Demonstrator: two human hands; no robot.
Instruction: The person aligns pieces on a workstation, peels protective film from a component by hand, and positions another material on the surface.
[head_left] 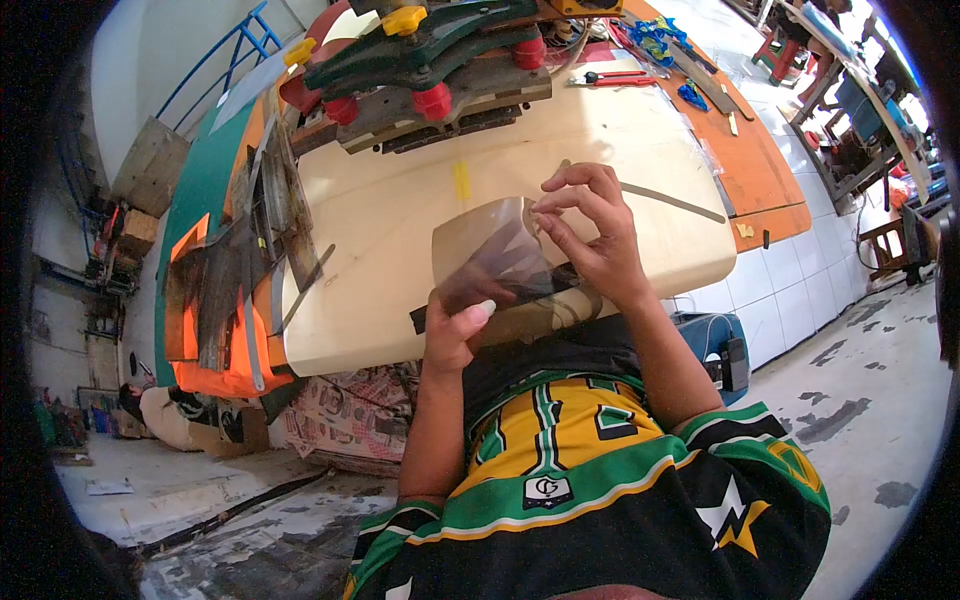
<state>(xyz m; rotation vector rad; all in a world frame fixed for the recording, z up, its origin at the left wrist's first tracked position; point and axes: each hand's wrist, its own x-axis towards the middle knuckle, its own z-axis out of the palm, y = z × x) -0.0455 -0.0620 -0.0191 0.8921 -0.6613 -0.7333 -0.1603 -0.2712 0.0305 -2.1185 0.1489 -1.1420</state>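
Observation:
A clear, slightly tinted plastic sheet (482, 232) is held up over the near part of the cream tabletop. My left hand (455, 332) grips its lower left edge, thumb on the near side and fingers showing through behind. At the sheet's right edge, my right hand (597, 238) pinches with thumb and forefinger, its other fingers curled. Whether a thin film sits in that pinch is too small to tell. Just under the sheet a dark strip (562, 280) lies by the table's front edge, partly hidden by my hands. A thin grey strip (673, 201) lies right of my right hand.
A green press frame (425, 60) with red and yellow knobs stands over the table's (370, 200) far side. Dark flat strips (225, 295) pile up at left over orange cloth. A red-handled cutter (612, 78) lies at the back right. Another person (165, 412) is low at left.

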